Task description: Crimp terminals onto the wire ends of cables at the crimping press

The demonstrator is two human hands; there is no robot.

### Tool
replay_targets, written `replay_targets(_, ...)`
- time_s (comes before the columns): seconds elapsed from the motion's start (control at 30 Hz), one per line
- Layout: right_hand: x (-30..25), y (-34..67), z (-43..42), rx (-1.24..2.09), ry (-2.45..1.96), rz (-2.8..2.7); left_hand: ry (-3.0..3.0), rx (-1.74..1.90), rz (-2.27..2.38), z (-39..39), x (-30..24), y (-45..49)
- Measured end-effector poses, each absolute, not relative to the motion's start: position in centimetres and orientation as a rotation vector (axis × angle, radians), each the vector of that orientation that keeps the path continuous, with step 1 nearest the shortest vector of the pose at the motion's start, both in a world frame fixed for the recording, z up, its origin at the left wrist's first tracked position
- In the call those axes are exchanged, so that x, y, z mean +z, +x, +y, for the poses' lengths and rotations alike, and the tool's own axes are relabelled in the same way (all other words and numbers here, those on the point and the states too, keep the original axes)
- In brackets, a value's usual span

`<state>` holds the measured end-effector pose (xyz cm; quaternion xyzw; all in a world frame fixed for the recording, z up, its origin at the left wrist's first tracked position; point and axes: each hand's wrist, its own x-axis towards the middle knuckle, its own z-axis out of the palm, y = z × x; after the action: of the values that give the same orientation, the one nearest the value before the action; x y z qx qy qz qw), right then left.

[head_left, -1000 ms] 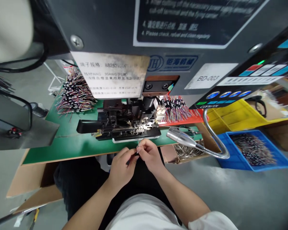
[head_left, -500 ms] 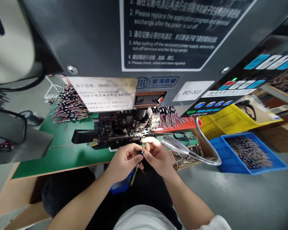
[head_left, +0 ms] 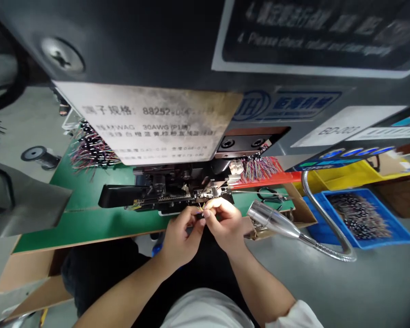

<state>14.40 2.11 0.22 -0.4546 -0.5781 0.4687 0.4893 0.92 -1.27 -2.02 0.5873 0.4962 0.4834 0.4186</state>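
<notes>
My left hand [head_left: 184,237] and my right hand [head_left: 224,223] meet just in front of the crimping machine's [head_left: 205,191] metal working parts. Between their fingertips they pinch a thin multicoloured wire bundle [head_left: 202,207], of which yellow strands show. Both hands are closed on it, thumbs and forefingers pressed together. The strand ends point toward the machine's small lit tooling; whether they touch it I cannot tell. Most of the bundle is hidden by my fingers.
A flexible lamp [head_left: 273,221] juts in right of my hands. Wire bundles [head_left: 94,148] lie on the green table [head_left: 85,223] at left. More fill a blue bin [head_left: 391,241] at right, and a red tray [head_left: 287,176] sits behind. Scissors [head_left: 271,196] rest nearby.
My view has moved closer to the machine, so its front panel looms larger. Both hands still pinch the wire bundle, now nearer the tooling, and its hanging tail no longer shows.
</notes>
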Motion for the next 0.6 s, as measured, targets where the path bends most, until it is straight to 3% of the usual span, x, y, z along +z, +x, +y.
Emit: replay_targets(0.6, 0.49, 14.17, 2.13, 0.929, -1.153, -1.432, 1.856, 1.276, 1.54, -1.1, -2.39, 1.66)
